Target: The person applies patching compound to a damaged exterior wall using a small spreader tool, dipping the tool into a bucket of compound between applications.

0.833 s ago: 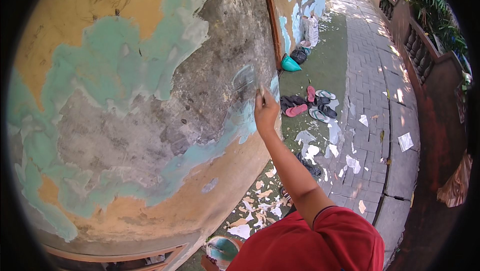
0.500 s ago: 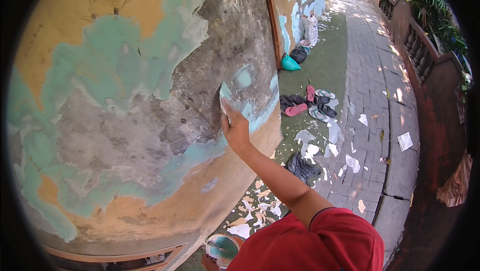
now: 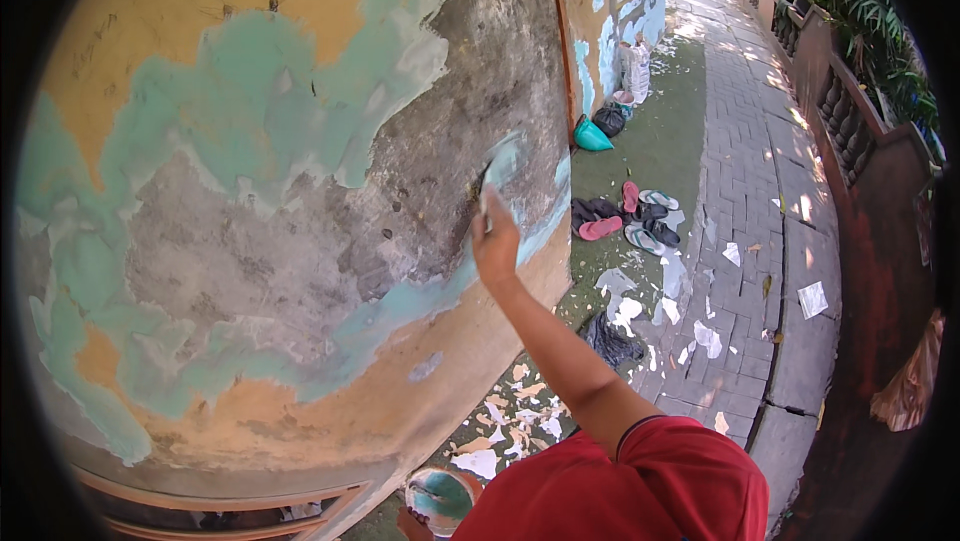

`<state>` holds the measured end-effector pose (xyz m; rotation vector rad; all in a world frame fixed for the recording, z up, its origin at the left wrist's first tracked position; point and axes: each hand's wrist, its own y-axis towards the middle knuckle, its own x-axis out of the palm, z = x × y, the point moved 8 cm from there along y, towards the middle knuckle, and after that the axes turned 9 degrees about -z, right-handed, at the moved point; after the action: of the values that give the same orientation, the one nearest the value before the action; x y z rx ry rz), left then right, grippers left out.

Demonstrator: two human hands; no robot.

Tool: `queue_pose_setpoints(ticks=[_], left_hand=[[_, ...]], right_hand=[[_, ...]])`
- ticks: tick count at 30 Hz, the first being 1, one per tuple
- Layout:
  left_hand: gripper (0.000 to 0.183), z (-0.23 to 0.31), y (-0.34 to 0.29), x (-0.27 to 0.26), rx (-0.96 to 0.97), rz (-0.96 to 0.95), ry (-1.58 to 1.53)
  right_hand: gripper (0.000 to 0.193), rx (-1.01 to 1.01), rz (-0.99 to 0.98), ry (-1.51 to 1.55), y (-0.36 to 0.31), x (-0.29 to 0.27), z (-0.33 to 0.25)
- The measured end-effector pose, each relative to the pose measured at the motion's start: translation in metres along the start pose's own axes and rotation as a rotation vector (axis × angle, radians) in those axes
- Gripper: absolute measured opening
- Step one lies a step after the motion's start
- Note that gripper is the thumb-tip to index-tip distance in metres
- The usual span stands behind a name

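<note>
My right hand is closed on a putty knife, its flat blade laid against the wall. Only part of the blade shows past my fingers. Wet pale-green filler lies on the bare grey plaster right at the blade. Broad green filler bands surround the grey patch, with tan paint beyond them. At the lower edge, my left hand grips a round tub with green filler inside; most of that hand is cut off or hidden.
Paint flakes and a black plastic bag litter the ground by the wall. Farther along are several sandals, a teal basin and a white sack. A balustrade lines the paved path's right side.
My right hand has pushed the putty knife up and right, onto the filler patch, which looks more smeared. The view has shifted slightly. The left hand still holds the tub.
</note>
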<state>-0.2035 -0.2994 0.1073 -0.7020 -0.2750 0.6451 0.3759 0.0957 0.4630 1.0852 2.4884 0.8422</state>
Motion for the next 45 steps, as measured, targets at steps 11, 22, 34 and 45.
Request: queue_pose_setpoints(ticks=[11,22,34,45], left_hand=[[0.023,-0.007,-0.001,-0.014,-0.017,0.024,-0.022],[0.022,-0.004,-0.001,-0.014,-0.010,0.034,0.001],[0.021,-0.005,0.009,-0.002,-0.011,-0.004,-0.018],[0.023,0.011,-0.007,0.047,-0.024,-0.149,-0.016]], right_hand=[[0.040,0.083,0.047,-0.095,0.032,-0.064,0.038],[0.038,-0.140,-0.192,0.070,-0.030,-0.014,-0.059],[0.048,-0.064,-0.067,-0.047,0.008,-0.018,0.010],[0.038,0.082,-0.484,0.183,-0.105,-0.015,-0.097]])
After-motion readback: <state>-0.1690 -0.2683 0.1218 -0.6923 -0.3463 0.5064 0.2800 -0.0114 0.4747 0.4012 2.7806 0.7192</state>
